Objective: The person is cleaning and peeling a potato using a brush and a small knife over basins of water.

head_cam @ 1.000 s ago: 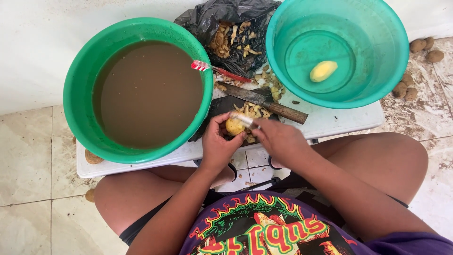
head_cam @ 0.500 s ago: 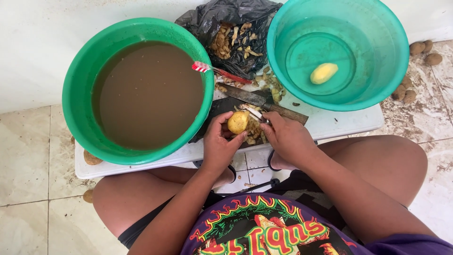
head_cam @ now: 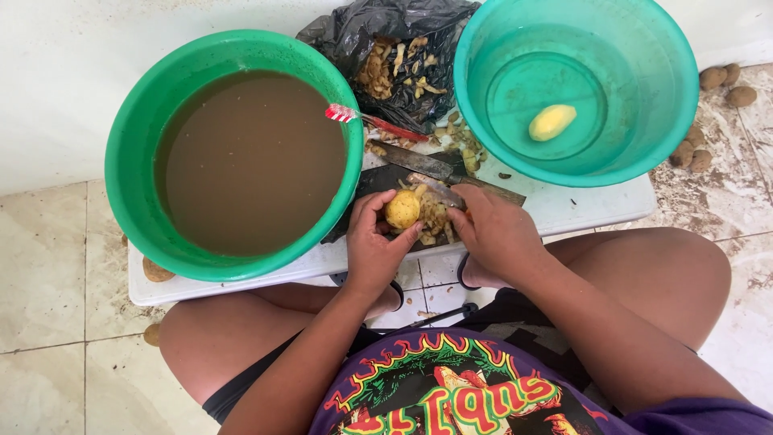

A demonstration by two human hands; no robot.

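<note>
Small yellow half-peeled potato [head_cam: 402,209] gripped in left hand [head_cam: 374,242]; right hand [head_cam: 495,229] clamps metal peeler [head_cam: 435,188]; one peeled potato [head_cam: 552,122] soaks, unpeeled brown potatoes [head_cam: 692,153] wait.

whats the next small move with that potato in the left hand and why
Probably turn the potato a little in the left hand and draw the peeler in the right hand across it again. The side facing up looks yellow and clean, the far side is hidden, and one peeled potato already sits in the teal basin.
</note>
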